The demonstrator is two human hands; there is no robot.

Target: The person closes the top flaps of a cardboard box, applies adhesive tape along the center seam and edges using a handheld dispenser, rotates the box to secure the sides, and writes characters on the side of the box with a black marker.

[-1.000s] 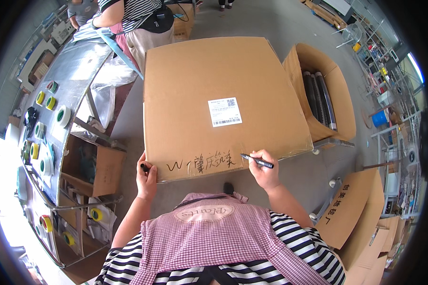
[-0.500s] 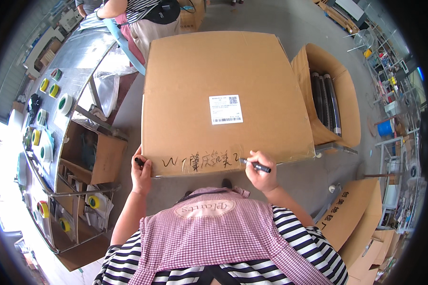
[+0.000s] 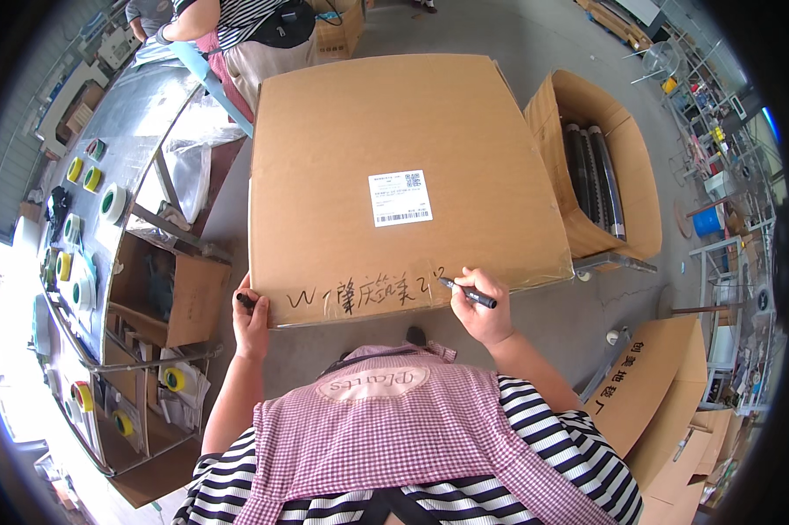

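Observation:
A large brown cardboard box (image 3: 385,114) lies in front of me, with a white label (image 3: 400,198) near its middle. Black handwriting runs along the near edge of its top. My right hand (image 3: 483,315) grips a black marker (image 3: 478,297), its tip at the right end of that writing. At the box's near left corner, my left hand (image 3: 251,328) is closed around a small black marker cap (image 3: 246,301), with fingers against the box side.
On the left stands a metal-topped table (image 3: 140,109) with several tape rolls (image 3: 112,202) and an open carton (image 3: 193,297) beneath. An open box (image 3: 635,157) holding dark rolls is at the right. Another carton (image 3: 644,376) lies near right; a co-worker (image 3: 276,52) stands beyond the table.
The marker in my right hand has added more strokes at the right end of the writing. The box appears shifted slightly left in view. My left hand keeps the cap.

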